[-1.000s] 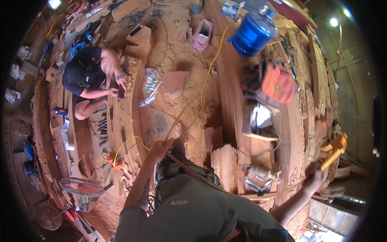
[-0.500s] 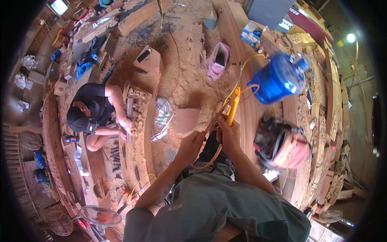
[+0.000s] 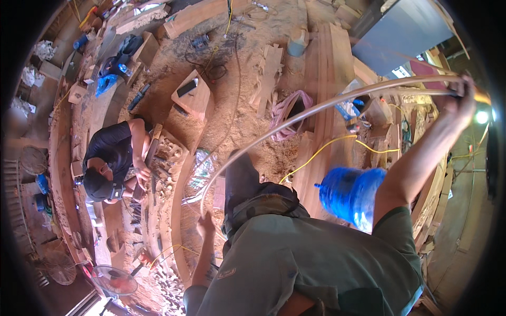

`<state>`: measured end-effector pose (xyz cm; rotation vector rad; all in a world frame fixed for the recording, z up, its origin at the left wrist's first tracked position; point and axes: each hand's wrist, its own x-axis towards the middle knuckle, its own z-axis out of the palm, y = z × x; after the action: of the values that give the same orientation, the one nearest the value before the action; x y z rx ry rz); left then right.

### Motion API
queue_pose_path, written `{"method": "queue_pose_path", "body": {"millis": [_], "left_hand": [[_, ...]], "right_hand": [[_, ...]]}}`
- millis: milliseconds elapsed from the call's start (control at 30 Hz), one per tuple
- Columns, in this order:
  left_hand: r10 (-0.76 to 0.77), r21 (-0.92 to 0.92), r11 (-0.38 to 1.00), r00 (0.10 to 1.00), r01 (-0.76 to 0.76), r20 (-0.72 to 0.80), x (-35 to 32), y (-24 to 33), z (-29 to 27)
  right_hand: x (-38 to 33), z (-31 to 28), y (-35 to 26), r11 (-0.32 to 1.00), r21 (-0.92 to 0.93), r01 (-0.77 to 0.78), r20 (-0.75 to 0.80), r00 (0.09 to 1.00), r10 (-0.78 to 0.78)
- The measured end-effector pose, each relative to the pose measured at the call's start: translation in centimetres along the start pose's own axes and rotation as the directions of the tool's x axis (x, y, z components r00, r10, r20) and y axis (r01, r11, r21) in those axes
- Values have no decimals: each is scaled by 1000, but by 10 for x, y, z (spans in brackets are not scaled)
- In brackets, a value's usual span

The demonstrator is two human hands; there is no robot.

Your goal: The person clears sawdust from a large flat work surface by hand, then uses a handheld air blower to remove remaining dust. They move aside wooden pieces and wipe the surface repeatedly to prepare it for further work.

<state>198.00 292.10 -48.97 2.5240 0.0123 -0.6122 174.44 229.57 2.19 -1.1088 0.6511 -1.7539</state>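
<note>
My right hand (image 3: 459, 100) is raised far to the upper right, shut on one end of a long clear hose (image 3: 316, 108). An orange tool tip (image 3: 480, 96) shows just beyond the fist. The hose arcs down and left across the sawdust floor to a point near my left hand (image 3: 206, 224). That hand is low in front of my body, fingers apart, just below the hose's lower end; I cannot tell whether it touches it. My grey-green shirt fills the lower middle.
A blue water jug (image 3: 350, 192) lies by my right arm. A yellow cord (image 3: 327, 150) runs over stacked planks (image 3: 329, 68). At left a person in a black shirt (image 3: 113, 152) carves a wooden panel (image 3: 168, 158). A fan (image 3: 113, 279) stands lower left.
Half a second ago both hands were together on the orange tool in front of me. My right hand has swung up and right, stretching the hose; my left hand dropped lower.
</note>
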Motion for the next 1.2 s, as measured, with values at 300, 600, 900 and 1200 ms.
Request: {"method": "queue_pose_path", "body": {"millis": [300,600,900,1200], "left_hand": [[-212,-438,858,961,269,177,198,169,117],[757,-687,567,616,-454,218,304,728,58],[879,-785,459,89,-416,468,313,938,98],[850,-771,405,-107,-492,515,429,1127,179]], "right_hand": [[107,119,129,943,-285,172,38,985,-168],[135,172,332,567,-819,-89,101,950,295],[126,268,497,818,-139,-559,119,810,574],[317,395,600,726,-666,-170,-56,982,178]]}}
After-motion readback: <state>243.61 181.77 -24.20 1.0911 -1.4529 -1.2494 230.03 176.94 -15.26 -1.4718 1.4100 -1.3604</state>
